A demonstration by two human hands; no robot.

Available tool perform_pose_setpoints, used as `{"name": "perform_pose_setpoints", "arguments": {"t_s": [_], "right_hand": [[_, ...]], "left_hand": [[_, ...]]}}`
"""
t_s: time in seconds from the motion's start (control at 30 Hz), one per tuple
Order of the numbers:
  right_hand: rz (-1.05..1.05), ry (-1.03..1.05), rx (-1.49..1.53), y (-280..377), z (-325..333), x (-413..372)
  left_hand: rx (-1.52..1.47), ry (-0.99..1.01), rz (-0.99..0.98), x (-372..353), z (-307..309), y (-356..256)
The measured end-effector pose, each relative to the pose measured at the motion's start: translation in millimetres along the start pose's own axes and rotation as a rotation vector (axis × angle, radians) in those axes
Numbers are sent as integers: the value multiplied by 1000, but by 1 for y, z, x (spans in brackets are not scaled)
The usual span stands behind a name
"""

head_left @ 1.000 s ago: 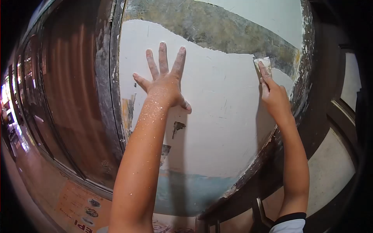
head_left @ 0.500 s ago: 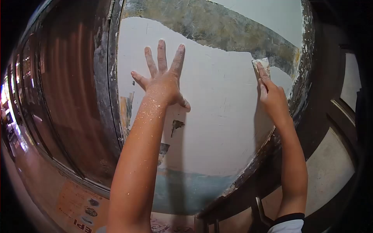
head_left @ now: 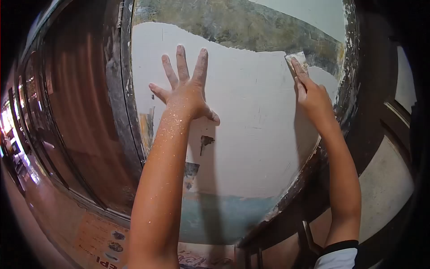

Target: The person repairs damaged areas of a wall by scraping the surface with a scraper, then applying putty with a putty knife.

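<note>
Fingers of the left hand [head_left: 186, 96] fanned wide, fingers of the right hand [head_left: 316, 103] closed on a flat scraper [head_left: 298, 58]

The left fingers are straight and splayed, their tips chalky with white dust, laid against the smooth white coating [head_left: 242, 112] with the thumb angled out to the side. The right fingers grip the scraper: the index finger lies extended along its face, while the others bend in around it. The grip hides most of the tool; what shows is a thin, squarish end with rough, off-white smears.

The scraper projects just past the right index fingertip, tilted slightly, at the upper right of the white coating. It sits where the coating's edge meets a mottled grey-green band [head_left: 233, 27], well apart from the left fingers.

Pale flecks speckle the left forearm [head_left: 163, 179]. Beside and below the left hand, the coating is broken by small dark patches, one jagged [head_left: 206, 142] and one more angular [head_left: 191, 169]. The band above has a wavy lower border, with a pale green area [head_left: 313, 15] beyond it. Along the bottom runs a dull blue-green strip [head_left: 224, 219]. Dark edging [head_left: 351, 67] with flaking white marks borders the right side. At the right arm's lower end is a white sleeve [head_left: 338, 259] with black trim. Farther left stands a glossy reddish-brown panel [head_left: 83, 103], and below it lies an orange printed sheet [head_left: 101, 240].
</note>
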State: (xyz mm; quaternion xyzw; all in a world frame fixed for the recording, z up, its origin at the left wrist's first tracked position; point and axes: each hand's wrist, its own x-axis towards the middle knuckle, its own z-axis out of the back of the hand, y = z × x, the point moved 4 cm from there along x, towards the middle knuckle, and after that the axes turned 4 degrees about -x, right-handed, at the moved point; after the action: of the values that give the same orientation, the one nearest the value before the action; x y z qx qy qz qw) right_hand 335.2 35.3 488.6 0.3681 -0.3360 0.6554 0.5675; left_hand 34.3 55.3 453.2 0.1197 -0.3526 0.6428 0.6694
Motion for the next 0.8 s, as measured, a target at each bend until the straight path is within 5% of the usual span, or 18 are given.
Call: {"name": "perform_pose_setpoints", "arguments": {"t_s": [0.8], "right_hand": [[-22,56,-37,-6,-3,-8]], "left_hand": [[6,22,27,2,2,-1]]}}
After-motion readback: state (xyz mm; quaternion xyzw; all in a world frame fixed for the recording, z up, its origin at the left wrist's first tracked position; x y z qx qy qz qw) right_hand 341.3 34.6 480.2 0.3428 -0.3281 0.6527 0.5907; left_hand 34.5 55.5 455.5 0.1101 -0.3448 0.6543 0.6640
